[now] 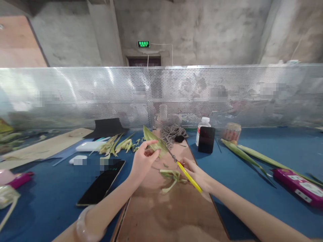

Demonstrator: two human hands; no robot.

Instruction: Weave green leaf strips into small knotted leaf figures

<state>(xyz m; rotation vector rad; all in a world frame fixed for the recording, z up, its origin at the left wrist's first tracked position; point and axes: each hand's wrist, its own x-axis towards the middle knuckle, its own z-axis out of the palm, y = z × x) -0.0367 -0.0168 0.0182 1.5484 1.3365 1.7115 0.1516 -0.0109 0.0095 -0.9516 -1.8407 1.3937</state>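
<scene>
My left hand (144,158) pinches a broad green leaf (156,143) between thumb and fingers, its pointed tip rising up and to the left. In my right hand (193,169) is a pair of yellow-handled scissors (188,176), the fingers wrapped round the handles. The metal blades meet the right edge of the leaf. Below them, pale green leaf strips (170,178) lie on the brown wooden board (161,215). Whether the blades are parted is too small to tell.
Left of the board lie a dark tablet (102,183), a white case (88,146) and cut leaf pieces (122,145). Grey yarn (174,132) sits behind. Rightward are a phone (206,139), white bottle (205,123), jar (232,132), long leaves (246,156) and purple packet (299,186). A perforated metal screen (176,94) stands behind.
</scene>
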